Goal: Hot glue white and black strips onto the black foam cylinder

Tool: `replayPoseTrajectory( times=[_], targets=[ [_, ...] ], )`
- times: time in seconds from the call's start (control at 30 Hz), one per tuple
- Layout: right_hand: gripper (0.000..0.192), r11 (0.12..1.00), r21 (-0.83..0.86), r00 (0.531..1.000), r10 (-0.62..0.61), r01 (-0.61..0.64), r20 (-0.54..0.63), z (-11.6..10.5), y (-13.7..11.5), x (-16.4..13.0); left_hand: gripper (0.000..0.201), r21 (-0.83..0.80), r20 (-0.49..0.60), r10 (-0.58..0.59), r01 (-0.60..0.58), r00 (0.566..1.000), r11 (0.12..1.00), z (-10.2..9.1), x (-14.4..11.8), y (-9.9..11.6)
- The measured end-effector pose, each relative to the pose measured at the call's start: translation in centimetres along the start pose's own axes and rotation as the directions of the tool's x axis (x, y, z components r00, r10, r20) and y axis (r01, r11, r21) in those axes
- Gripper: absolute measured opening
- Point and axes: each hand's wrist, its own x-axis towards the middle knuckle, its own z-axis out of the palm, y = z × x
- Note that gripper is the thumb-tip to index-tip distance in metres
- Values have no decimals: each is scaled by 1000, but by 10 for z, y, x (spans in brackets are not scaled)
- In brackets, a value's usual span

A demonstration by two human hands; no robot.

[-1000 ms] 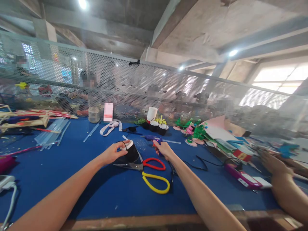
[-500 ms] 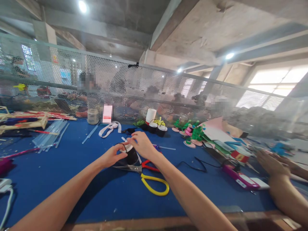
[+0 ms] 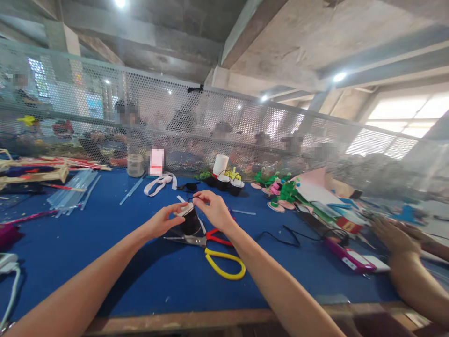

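Blue desk (image 3: 105, 262) under me, my left hand (image 3: 159, 223) steadies the black spool (image 3: 190, 221) beside the scissors (image 3: 213, 248), fingers wrapped on it, while my right hand (image 3: 213, 210) pinches its top; best hold firm, I judge.

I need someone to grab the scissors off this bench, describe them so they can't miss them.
On the blue table, look just in front of the person's two hands. The scissors lie flat there, blades pointing left, the only tool with one red loop and one larger yellow loop.
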Motion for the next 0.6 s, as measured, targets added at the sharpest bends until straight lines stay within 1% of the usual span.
replayPoseTrajectory(
  times=[0.13,0.27,0.4,0.6],
  targets=[
    [19,993,88,994,81,-75,-71,-10,5,-9,24,-87,58,-30,35,998,996,-3,0,6],
    [24,981,141,983,151,-136,-103,-13,9,-18,24,-147,177,-38,65,983,987,-5,-2,14],
    [26,970,155,973,206,-189,-101,-12,14,-24,23,-186,240,-31,77,970,980,-4,-4,19],
    [25,965,188,978,200,-186,-58,-10,20,-27,22,-211,285,-25,88,958,974,-5,-4,19]
  ],
)
